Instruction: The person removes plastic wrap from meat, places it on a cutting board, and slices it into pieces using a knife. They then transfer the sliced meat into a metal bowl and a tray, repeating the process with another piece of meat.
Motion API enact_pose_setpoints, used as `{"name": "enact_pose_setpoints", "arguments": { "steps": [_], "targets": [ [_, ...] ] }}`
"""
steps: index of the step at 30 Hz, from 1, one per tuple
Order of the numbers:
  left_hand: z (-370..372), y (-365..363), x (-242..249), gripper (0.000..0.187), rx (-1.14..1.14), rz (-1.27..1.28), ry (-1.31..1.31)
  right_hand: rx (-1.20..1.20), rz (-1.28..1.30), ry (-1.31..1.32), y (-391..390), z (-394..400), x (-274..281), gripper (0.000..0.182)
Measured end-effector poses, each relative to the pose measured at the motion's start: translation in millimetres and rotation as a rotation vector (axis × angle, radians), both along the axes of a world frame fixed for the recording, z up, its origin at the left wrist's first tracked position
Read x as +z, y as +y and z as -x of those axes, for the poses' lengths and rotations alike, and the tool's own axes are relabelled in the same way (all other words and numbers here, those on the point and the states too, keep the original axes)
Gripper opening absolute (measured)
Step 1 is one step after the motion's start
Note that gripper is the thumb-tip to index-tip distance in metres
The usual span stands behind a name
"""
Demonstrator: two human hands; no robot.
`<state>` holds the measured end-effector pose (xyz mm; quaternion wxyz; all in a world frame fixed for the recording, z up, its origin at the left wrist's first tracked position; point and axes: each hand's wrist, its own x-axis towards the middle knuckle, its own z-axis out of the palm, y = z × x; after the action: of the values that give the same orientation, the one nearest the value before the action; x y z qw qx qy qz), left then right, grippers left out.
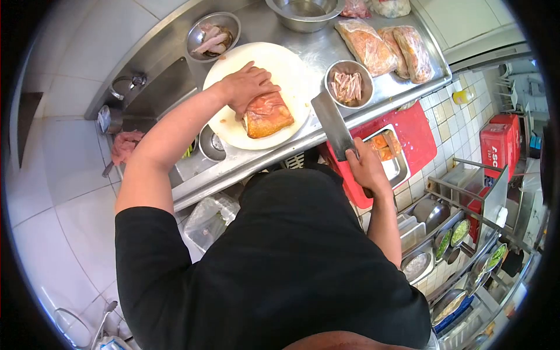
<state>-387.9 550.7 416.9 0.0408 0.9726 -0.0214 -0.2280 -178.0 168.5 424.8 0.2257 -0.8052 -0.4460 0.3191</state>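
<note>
A slab of browned roast meat lies on a round white cutting board. My left hand presses on the slab's upper left part, with the fingers bent over it. Off the board to the right, my right hand is closed around the handle of a cleaver. The broad blade points up and left, apart from the meat. Close to the blade's tip stands a metal bowl of thin meat strips. Behind the board, another metal bowl holds pale pieces.
Wrapped meat packs lie at the counter's back right, near a large metal basin. A sink with a faucet is at left. Right of the counter, a metal tray with orange pieces rests on a red surface. Shelves hold several bowls.
</note>
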Motion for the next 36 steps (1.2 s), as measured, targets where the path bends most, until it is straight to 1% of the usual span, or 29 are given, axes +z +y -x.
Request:
{"name": "enact_pose_setpoints", "arguments": {
  "steps": [1, 2, 3, 4, 6, 7, 8, 10, 11, 13, 14, 16, 17, 19, 20, 22, 23, 25, 26, 28, 29, 31, 32, 36],
  "targets": [
    [2.3, -0.9, 2.1, 0.144, -0.002, -0.002, 0.001, 0.002, 0.049, 0.008, 3.7, 3.1, 5.9, 0.028],
    [6.7, -4.5, 3.8, 0.142, 0.112, 0.007, 0.026, 0.003, 0.099, 0.018, 5.6, 4.8, 8.4, 0.028],
    [10.1, -10.7, 7.4, 0.141, 0.225, 0.014, 0.053, -0.001, 0.096, 0.023, 6.3, 4.8, 4.6, 0.028],
    [12.6, -18.9, 9.8, 0.141, 0.221, 0.011, 0.058, 0.004, 0.057, 0.035, 7.1, 5.0, -1.8, 0.029],
    [16.1, -41.0, 13.9, 0.144, 0.682, -0.056, 0.216, -0.001, 0.015, 0.051, 11.2, 5.9, -9.8, 0.03],
    [19.1, -55.8, 8.8, 0.146, 0.822, -0.083, 0.238, -0.006, 0.007, 0.049, 14.8, 7.3, -12.2, 0.029],
    [23.4, -74.7, 18.4, 0.143, 0.81, -0.048, 0.17, -0.015, 0.0, 0.047, 19.1, 8.7, -14.2, 0.029],
    [40.2, -106.0, -15.1, 0.134, 0.569, -0.227, -0.104, -0.005, -0.011, 0.035, 30.5, 10.5, -16.7, 0.028],
    [37.9, -108.7, -26.6, 0.134, 0.559, -0.223, -0.101, 0.019, -0.023, 0.015, 36.7, 11.1, -16.8, 0.028],
    [28.6, -108.7, -41.1, 0.122, 0.644, -0.198, -0.233, 0.035, -0.012, 0.001, 50.4, 14.0, -14.6, 0.027],
    [25.6, -106.0, -45.2, 0.122, 0.636, -0.195, -0.237, 0.059, -0.005, -0.013, 57.5, 15.7, -12.5, 0.026],
    [19.9, -102.1, -44.4, 0.118, 0.651, -0.211, -0.34, 0.059, -0.013, -0.024, 66.8, 19.4, -9.8, 0.024],
    [19.0, -91.3, -41.8, 0.118, 0.652, -0.209, -0.343, 0.076, -0.019, -0.037, 71.4, 19.8, -12.0, 0.024],
    [19.4, -53.9, -9.9, 0.109, 0.816, 0.241, -0.19, 0.086, -0.011, -0.048, 80.2, 24.3, -10.2, 0.024],
    [25.4, -33.3, -4.6, 0.098, 0.766, 0.281, -0.3, 0.094, -0.014, -0.049, 83.1, 28.3, -9.0, 0.024],
    [23.1, -0.1, 13.2, 0.091, 0.885, 0.423, -0.228, 0.051, -0.052, -0.038, 90.2, 34.6, -5.2, 0.024],
    [23.4, 11.1, 11.8, 0.091, 0.894, 0.417, -0.237, 0.061, -0.06, -0.042, 95.5, 37.0, -2.3, 0.024],
    [22.5, 21.3, 10.9, 0.089, 0.905, 0.524, -0.235, 0.068, -0.113, -0.07, 104.8, 42.9, 4.6, 0.025],
    [21.8, 19.0, 5.9, 0.089, 0.906, 0.522, -0.237, 0.067, -0.137, -0.083, 108.7, 46.5, 6.4, 0.025],
    [9.4, -11.9, 10.6, 0.087, 0.968, 0.138, -0.225, 0.075, -0.177, -0.114, 122.6, 52.5, 8.5, 0.024],
    [5.4, -25.4, 15.3, 0.083, 0.989, 0.101, -0.26, 0.088, -0.218, -0.13, 130.9, 55.3, 13.4, 0.022],
    [-3.0, -33.3, 21.3, 0.08, 1.02, 0.073, -0.227, 0.111, -0.282, -0.176, 148.2, 61.6, 21.9, 0.017],
    [-4.5, -36.6, 21.6, 0.078, 1.052, 0.041, -0.2, 0.118, -0.277, -0.181, 154.5, 65.1, 21.8, 0.017],
    [-5.5, -36.8, 16.0, 0.076, 1.074, 0.008, -0.246, 0.171, -0.292, -0.278, 179.9, 74.0, 22.5, 0.015]
  ]
}}
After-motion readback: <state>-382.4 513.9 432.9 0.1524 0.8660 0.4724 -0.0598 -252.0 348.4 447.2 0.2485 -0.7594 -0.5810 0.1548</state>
